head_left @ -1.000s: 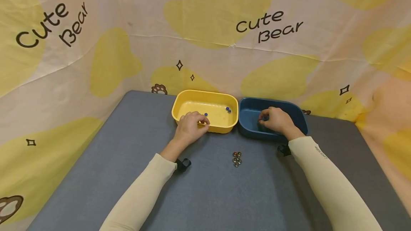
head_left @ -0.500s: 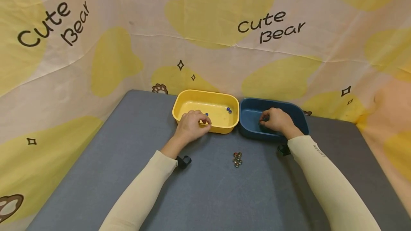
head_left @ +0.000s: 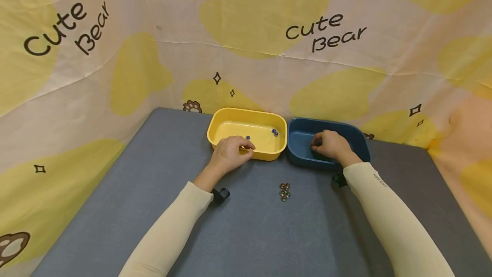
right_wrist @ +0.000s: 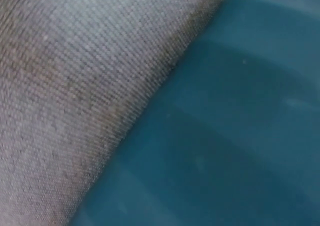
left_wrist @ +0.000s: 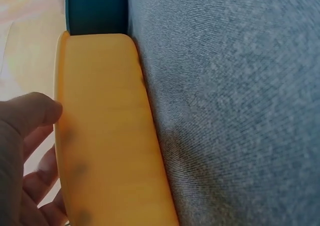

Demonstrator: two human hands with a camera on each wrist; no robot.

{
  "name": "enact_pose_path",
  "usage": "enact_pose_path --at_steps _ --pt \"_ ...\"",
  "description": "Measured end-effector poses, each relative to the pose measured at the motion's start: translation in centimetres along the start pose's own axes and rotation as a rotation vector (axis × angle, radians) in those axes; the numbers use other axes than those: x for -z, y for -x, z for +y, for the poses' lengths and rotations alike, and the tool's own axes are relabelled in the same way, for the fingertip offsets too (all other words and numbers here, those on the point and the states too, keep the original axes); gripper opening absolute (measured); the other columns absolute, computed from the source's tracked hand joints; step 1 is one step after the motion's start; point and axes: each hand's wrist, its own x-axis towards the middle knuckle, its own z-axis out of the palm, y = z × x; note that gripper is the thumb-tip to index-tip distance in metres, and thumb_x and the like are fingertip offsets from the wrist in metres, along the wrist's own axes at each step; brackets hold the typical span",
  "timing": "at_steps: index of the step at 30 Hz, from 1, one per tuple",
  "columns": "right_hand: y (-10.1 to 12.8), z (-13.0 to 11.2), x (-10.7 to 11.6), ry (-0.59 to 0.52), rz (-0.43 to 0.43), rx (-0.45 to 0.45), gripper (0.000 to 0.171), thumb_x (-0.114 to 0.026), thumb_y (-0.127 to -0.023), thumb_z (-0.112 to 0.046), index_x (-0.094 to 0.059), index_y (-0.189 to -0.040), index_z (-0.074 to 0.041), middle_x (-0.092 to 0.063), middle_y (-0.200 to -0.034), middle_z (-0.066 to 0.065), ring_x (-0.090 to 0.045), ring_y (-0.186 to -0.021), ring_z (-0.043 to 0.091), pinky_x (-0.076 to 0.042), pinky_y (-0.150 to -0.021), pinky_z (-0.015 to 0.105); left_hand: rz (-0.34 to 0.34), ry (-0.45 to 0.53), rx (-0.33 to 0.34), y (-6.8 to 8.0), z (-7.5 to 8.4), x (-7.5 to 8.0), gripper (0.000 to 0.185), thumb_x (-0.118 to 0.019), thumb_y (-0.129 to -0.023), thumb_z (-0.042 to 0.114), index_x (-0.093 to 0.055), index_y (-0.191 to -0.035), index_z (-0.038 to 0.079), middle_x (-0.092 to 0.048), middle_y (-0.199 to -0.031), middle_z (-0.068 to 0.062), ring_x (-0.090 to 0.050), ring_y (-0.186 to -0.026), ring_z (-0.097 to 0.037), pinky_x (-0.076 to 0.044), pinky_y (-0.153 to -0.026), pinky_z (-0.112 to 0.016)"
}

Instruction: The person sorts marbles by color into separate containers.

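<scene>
My left hand (head_left: 230,154) is at the near wall of the yellow bin (head_left: 251,116). In the left wrist view the thumb (left_wrist: 42,110) lies against the rim, with the fingers curled behind it on the inner side, so the hand grips the rim. Blue marbles, three visible, lie in the bin, one blue marble (head_left: 247,137) just beyond these fingers. My right hand (head_left: 332,144) reaches over the blue bin (head_left: 301,151) with bent fingers and the thumb close to the index finger. Whatever might be between those fingertips is hidden. The right wrist view shows only bin wall and cloth.
Several reddish and greenish glass marbles (head_left: 285,192) sit in a small cluster on the grey tabletop (head_left: 246,234), in front of the bins. Both bins stand side by side near the back edge. A patterned cloth (head_left: 246,33) hangs behind and at the sides.
The whole head view has shifted slightly. My left hand's fingertips have come a little lower and closer to the rim; the right hand stays over the blue bin. The marbles have not moved.
</scene>
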Motion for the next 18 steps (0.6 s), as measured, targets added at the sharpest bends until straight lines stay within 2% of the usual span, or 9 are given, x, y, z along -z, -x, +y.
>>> enact_pose_path --at_steps 6,14,18 --pt "0.6 -0.1 0.7 -0.011 0.006 -0.023 0.035 -0.059 -0.077 -0.039 -0.059 -0.107 -0.022 -0.057 -0.098 0.01 -0.054 -0.083 0.024 -0.043 -0.06 0.039 -0.023 0.001 0.023 -0.2 0.2 0.1 0.008 -0.06 -0.076 0.029 -0.066 -0.078 0.033 -0.06 -0.078 0.017 -0.055 -0.071 -0.001 -0.041 -0.064 -0.023" --pt "1.8 -0.8 2.0 -0.016 0.019 0.0 0.057 -0.052 -0.073 -0.061 -0.055 -0.116 -0.024 -0.051 -0.113 0.009 -0.051 -0.097 0.027 -0.043 -0.069 0.047 -0.051 0.014 0.065 -0.2 0.2 0.1 0.004 -0.062 -0.077 0.032 -0.066 -0.078 0.033 -0.06 -0.08 0.019 -0.055 -0.072 0.0 -0.043 -0.065 -0.023" --pt "2.8 -1.6 2.6 -0.017 0.03 0.014 0.057 -0.051 -0.073 -0.061 -0.053 -0.117 -0.025 -0.049 -0.116 0.008 -0.05 -0.1 0.027 -0.043 -0.071 0.048 -0.063 0.012 0.07 -0.2 0.3 0.1 0.004 -0.062 -0.078 0.033 -0.066 -0.079 0.033 -0.06 -0.079 0.019 -0.055 -0.072 -0.001 -0.042 -0.065 -0.023"
